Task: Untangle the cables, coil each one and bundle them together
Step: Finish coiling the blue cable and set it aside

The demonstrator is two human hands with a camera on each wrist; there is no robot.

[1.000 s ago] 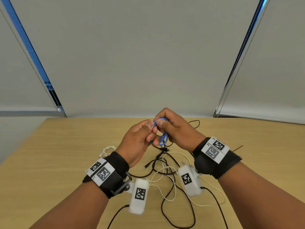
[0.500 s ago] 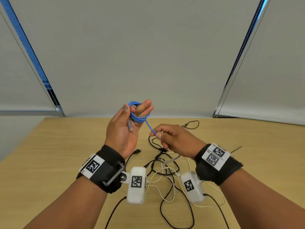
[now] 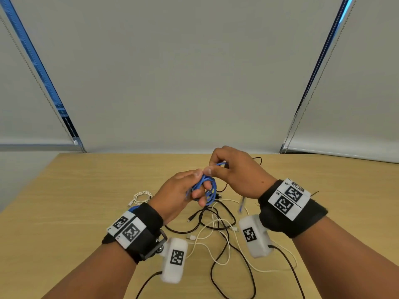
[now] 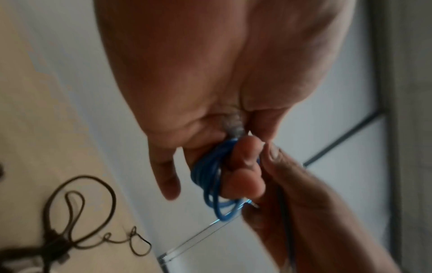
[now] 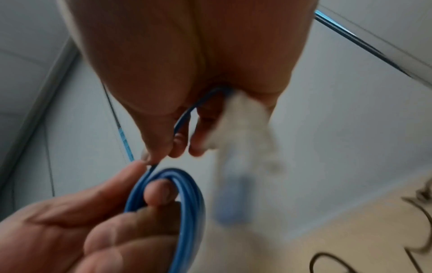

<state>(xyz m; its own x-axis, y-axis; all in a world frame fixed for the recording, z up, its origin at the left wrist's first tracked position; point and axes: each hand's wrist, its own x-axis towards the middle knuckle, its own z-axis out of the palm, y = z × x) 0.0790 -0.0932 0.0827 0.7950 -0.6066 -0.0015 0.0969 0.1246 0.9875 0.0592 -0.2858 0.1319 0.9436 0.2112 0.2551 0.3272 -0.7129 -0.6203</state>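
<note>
Fingers (image 3: 199, 192) of the left hand (image 3: 174, 195) are curled through the blue cable (image 3: 208, 190), gripping its coil; the right hand (image 3: 237, 175) pinches the free strand at the coil's 12 o'clock.

Head view: coil held above the bench (image 3: 86, 190), near its centre. Below it, at 6 o'clock, a tangle of black cables (image 3: 216, 214) and a loose white cable (image 3: 218, 234) (strands cross, so I cannot say how many are black). One coiled white cable (image 3: 141, 196) lies at 9 o'clock. Count: one blue, two white, black uncertain.

Left wrist view: blue loops (image 4: 208, 177) wrapped round the left fingers (image 4: 243, 160); a clear plug (image 4: 233, 125) sits against the palm. Blurred.

Right wrist view: right thumb and forefinger (image 5: 158, 140) pinch the strand (image 5: 184, 114); the other clear plug (image 5: 243, 125) hangs at 3 o'clock, smeared.

Handling, as judged: light, springy, smooth jacket; loops will likely spring open if let go. Best held across all loops together, never by the plug latch, which looks fragile.
</note>
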